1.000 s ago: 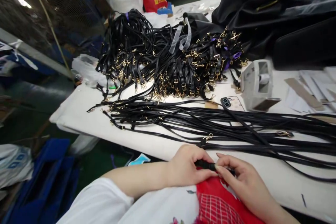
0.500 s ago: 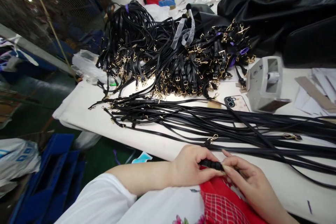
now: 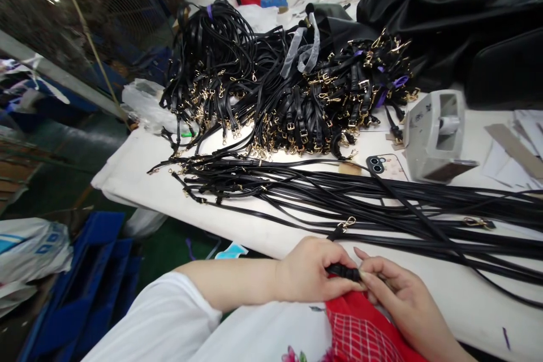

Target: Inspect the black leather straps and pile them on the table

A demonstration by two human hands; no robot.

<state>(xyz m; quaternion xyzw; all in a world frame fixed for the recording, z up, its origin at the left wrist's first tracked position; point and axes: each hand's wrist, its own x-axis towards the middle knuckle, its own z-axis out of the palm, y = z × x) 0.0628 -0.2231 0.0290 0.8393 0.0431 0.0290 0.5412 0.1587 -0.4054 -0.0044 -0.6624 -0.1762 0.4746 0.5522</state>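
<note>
Close to my body, at the table's front edge, my left hand [image 3: 316, 271] is closed around a bunched black strap [image 3: 344, 272]. My right hand [image 3: 392, 285] pinches the strap's right end between thumb and fingers; the very tip is hidden by the fingertips. Just beyond my hands lie long black straps [image 3: 305, 184] stretched across the table. A gold snap hook [image 3: 348, 223] on one of them rests right above my left hand.
A big heap of black straps with gold buckles [image 3: 292, 107] covers the back of the white table [image 3: 139, 164]. To the right are a phone [image 3: 386, 167], a grey-white tape dispenser [image 3: 436, 136] and paper scraps [image 3: 509, 147]. Black material [image 3: 445, 28] lies behind.
The view has shifted slightly, so the table scene sits a little further right. Both hands keep their hold on the black strap, with only small finger movements.
</note>
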